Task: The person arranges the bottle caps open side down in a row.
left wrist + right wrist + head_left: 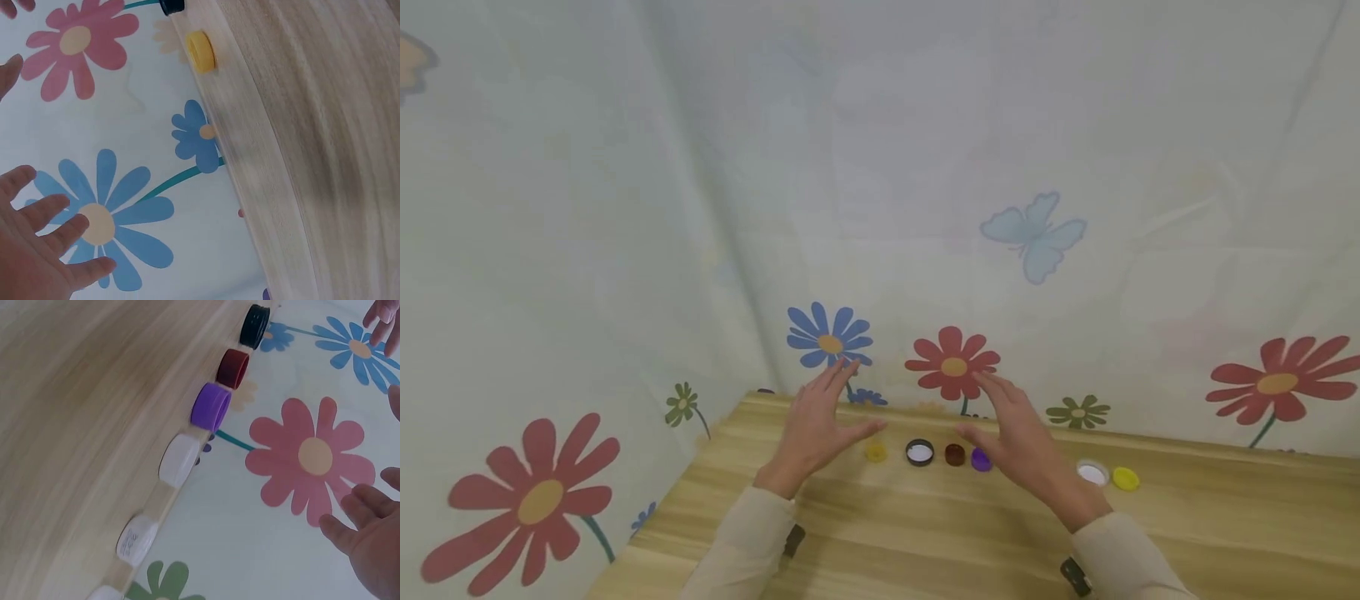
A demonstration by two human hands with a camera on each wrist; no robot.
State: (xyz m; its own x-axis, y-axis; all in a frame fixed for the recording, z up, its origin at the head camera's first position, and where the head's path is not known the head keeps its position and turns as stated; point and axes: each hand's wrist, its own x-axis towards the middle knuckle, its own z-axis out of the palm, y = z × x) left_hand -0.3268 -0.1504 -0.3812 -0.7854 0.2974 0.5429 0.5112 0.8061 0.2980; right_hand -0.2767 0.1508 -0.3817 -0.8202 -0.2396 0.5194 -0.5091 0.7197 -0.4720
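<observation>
My left hand is held above the wooden table, fingers extended and thumb spread, holding nothing. Across from it my right hand hovers in a similar pose, also with nothing in it. Between and below them lies a row of round caps: a yellow-orange cap nearest the left thumb, a black cap with a white inside, a dark red cap, and a purple cap by the right thumb. In the right wrist view, a white cap and a white cap with print continue the row.
The wooden table meets a hanging cloth printed with flowers and a butterfly. Right of my right hand lie a whitish round cap and a bright yellow cap. Small dark objects show by both wrists.
</observation>
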